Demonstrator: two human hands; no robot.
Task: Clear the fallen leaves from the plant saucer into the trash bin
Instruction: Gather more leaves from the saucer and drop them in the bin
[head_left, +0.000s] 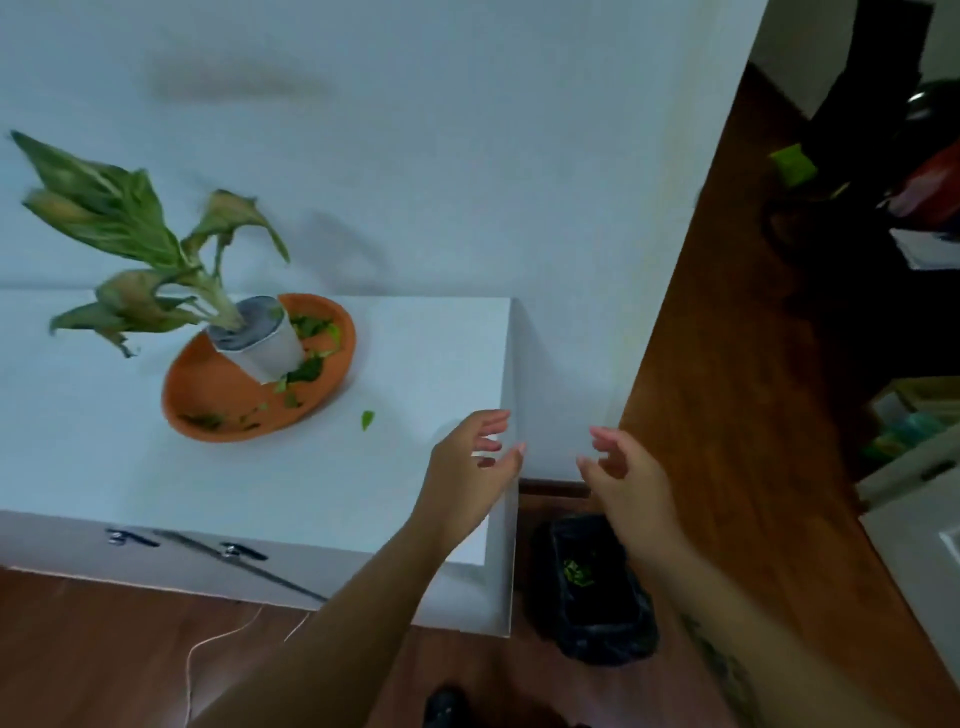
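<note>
Brown wood floor (727, 364) nearest, with a thin pale cord (208, 649) looping across it at lower left and a dark shoe tip (444, 704) at the bottom edge. Two bare forearms reaching up from below. Left hand (467, 467) over the right corner of the white cabinet top (260, 478), fingers spread and loosely curled, holding nothing. Right hand (623, 473) just beyond the cabinet edge, also spread and empty, palm turned toward the left hand, the two apart. Below and between them on the floor, beside the cabinet's right side: trash bin (597, 597) lined with a black bag, a small clump of green leaf pieces (576, 571) inside. Two metal handles (124, 538) on the cabinet front at left. Further back on the cabinet top, one loose green leaf (367, 419) lying just outside the orange saucer (208, 395). Within the saucer, more fallen leaves (306, 370) scattered near the front rim and around a white pot (270, 353) standing toward the back. From the pot, a drooping plant (130, 260) with yellowing green foliage leaning left. Behind, a plain white wall (467, 156). Far right, dim room with blurred dark clutter, too unclear to identify.
</note>
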